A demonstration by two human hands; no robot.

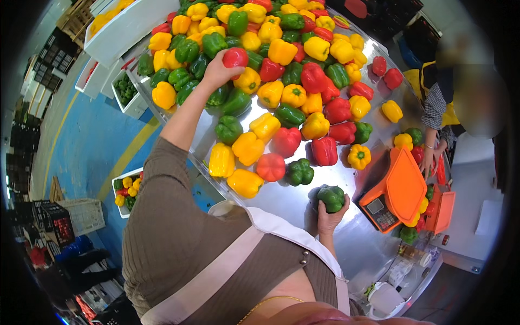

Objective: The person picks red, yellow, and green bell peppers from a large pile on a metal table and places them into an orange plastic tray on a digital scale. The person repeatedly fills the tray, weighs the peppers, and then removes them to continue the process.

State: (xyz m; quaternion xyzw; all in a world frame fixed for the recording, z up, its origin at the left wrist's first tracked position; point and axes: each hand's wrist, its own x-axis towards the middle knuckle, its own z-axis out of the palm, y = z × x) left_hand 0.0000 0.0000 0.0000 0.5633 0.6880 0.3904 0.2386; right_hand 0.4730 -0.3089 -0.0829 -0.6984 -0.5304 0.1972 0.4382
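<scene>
My left hand point(216, 73) is closed round a red bell pepper point(235, 56) at the upper middle of the view, over a large pile of red, yellow and green peppers point(281, 51). My right hand point(330, 219) grips a green pepper point(334, 196) low on the steel table point(346, 249), left of an orange scale point(401, 179) with a keypad. Just above that hand lie a dark green pepper point(299, 172), a red one point(271, 167) and several yellow ones.
A co-worker's hands point(428, 160) are at the right beside another orange scale point(440, 208). White foam boxes point(108, 32) line the table's upper left; a box of mixed peppers point(127, 192) sits lower left on the blue floor point(86, 141). Containers point(384, 298) stand at the lower right.
</scene>
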